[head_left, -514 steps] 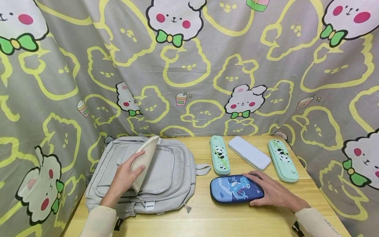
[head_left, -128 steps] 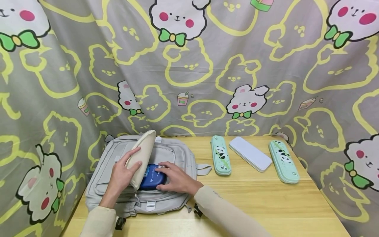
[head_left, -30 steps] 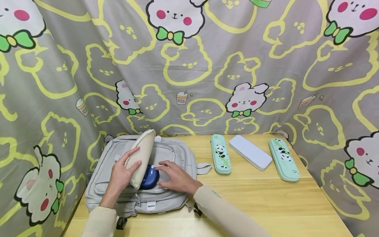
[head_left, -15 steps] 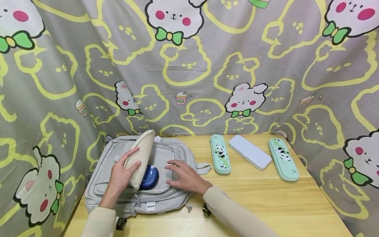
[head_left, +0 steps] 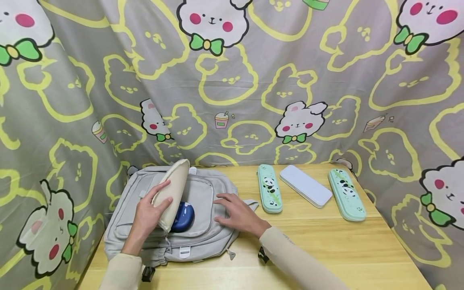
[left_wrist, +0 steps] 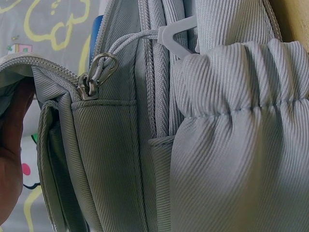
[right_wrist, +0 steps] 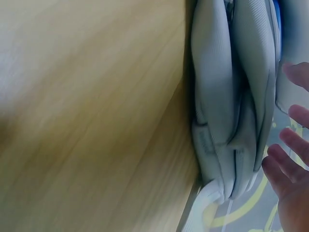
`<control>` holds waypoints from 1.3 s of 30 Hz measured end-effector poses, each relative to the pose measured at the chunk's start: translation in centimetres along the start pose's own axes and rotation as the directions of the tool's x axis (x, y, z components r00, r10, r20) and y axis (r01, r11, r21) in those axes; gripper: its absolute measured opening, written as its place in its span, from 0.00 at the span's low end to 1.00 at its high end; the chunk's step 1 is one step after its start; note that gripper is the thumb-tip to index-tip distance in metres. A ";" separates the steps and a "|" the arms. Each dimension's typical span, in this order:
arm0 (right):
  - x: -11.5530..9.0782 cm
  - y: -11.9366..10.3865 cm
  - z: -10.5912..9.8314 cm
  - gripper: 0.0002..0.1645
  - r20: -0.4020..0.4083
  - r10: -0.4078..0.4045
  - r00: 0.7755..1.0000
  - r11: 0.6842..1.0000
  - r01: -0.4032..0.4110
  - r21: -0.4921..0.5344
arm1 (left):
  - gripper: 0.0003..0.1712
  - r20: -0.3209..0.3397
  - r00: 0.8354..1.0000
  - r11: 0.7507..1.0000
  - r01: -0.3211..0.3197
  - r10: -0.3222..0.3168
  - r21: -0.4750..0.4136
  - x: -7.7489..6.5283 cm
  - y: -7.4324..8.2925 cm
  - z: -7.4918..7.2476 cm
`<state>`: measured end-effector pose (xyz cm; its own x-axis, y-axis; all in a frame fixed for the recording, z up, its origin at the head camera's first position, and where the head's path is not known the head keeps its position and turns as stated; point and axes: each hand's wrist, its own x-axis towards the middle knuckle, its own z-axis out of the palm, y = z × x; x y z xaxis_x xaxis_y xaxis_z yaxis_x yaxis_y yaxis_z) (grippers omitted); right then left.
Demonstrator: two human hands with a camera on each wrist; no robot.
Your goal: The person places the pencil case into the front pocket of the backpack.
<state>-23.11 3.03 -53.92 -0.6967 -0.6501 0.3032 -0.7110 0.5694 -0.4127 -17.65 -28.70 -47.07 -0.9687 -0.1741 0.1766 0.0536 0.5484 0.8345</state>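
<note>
A grey backpack [head_left: 125, 213] lies on the left of the table in the head view. My left hand [head_left: 146, 213] grips the raised cream-lined flap [head_left: 174, 189] of its front pocket, thumb on the lining. A dark blue pencil case [head_left: 184, 218] lies in the pocket, partly covered by the flap. My right hand [head_left: 241, 213], fingers spread and holding nothing, hovers over the backpack's right side, apart from the case. The right wrist view shows these loose fingers [right_wrist: 294, 140] beside the bag. A metal zipper pull [left_wrist: 89, 87] hangs at the pocket's corner in the left wrist view.
Right of the backpack stand two mint panda pencil cases, the nearer one [head_left: 270, 189] and the far right one [head_left: 347, 195]. A pale lilac flat case [head_left: 306, 186] lies slanted between them. A patterned curtain [head_left: 239, 92] surrounds the wooden table [head_left: 319, 241].
The blue pencil case, held on the table at first, went into the backpack pocket in my right hand. That hand then let go and drew back rightward. My left hand keeps the flap up.
</note>
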 end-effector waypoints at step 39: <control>-5.5 6.3 -3.2 0.33 -0.149 0.176 0.973 0.981 -0.185 -0.053 | 0.31 -0.006 1.000 1.000 0.011 -0.011 -0.006 -0.1 0.0 0.0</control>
<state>-24.09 11.79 -55.39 -0.8172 -0.4575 0.3506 -0.5736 0.7056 -0.4160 -17.53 -28.68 -47.08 -0.9678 -0.1853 0.1705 0.0443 0.5415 0.8395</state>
